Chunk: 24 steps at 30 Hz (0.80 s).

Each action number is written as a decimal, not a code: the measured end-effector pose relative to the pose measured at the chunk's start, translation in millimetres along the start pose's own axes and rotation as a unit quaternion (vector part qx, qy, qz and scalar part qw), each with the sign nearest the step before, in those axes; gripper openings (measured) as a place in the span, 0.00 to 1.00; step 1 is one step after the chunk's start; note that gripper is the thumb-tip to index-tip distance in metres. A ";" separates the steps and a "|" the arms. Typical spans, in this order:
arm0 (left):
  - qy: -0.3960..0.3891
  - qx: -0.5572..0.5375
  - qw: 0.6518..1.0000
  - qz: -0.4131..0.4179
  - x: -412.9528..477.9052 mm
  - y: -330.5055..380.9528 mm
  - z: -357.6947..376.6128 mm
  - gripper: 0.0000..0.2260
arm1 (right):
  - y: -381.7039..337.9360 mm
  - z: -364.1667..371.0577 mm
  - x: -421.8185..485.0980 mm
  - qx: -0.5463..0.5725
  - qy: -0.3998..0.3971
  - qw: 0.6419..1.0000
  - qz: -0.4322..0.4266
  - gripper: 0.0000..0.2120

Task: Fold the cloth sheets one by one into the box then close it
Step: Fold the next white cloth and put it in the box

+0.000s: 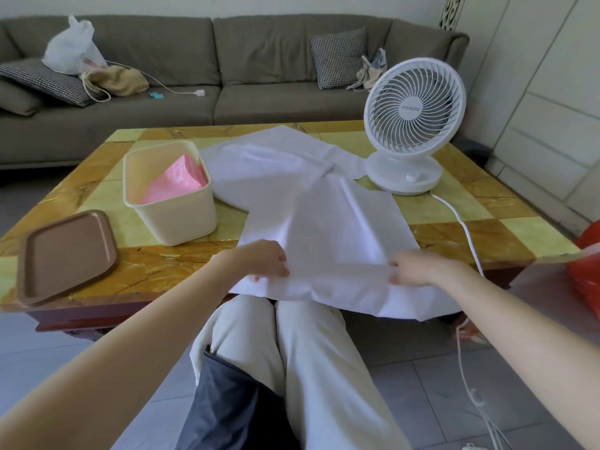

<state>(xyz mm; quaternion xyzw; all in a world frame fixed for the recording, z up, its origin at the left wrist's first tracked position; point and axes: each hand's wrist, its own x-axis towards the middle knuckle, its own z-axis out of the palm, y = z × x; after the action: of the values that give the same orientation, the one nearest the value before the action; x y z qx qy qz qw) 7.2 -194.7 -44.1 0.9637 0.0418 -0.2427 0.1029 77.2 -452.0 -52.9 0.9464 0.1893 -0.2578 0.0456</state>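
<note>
A white cloth sheet (328, 222) lies spread over the table's middle and hangs over its near edge. My left hand (263, 259) pinches the sheet's near left part, and my right hand (418, 267) grips it on the near right. More white cloth (272, 157) lies rumpled behind it. A cream box (175, 216) stands open to the left, with a folded pink cloth (175, 183) leaning inside. The brown lid (65, 254) lies flat at the table's near left corner.
A white desk fan (412, 125) stands at the table's back right, its cord (461, 222) running off the near edge. A grey sofa (227, 66) with cushions and bags is behind. A red bag (587, 267) sits at the right.
</note>
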 end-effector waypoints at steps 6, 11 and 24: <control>0.123 -0.107 0.985 -0.065 33.8 4.8 -50.2 0.09 | 5.3 -56.0 31.4 -0.070 0.270 0.957 0.077 0.06; 0.295 -0.162 0.940 -0.050 86.8 -0.5 -82.1 0.09 | -1.0 -90.8 68.3 -0.033 0.347 0.931 0.113 0.11; 0.300 -0.107 0.948 -0.008 164.6 5.9 -66.3 0.19 | -12.5 -68.4 145.8 0.188 0.245 0.951 -0.022 0.35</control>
<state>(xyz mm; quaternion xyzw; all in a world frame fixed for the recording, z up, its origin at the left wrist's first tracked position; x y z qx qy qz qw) 183.1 -180.9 -64.4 0.9750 0.1041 0.0624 0.1862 220.6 -379.1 -67.4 0.9674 0.1634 -0.0500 -0.1869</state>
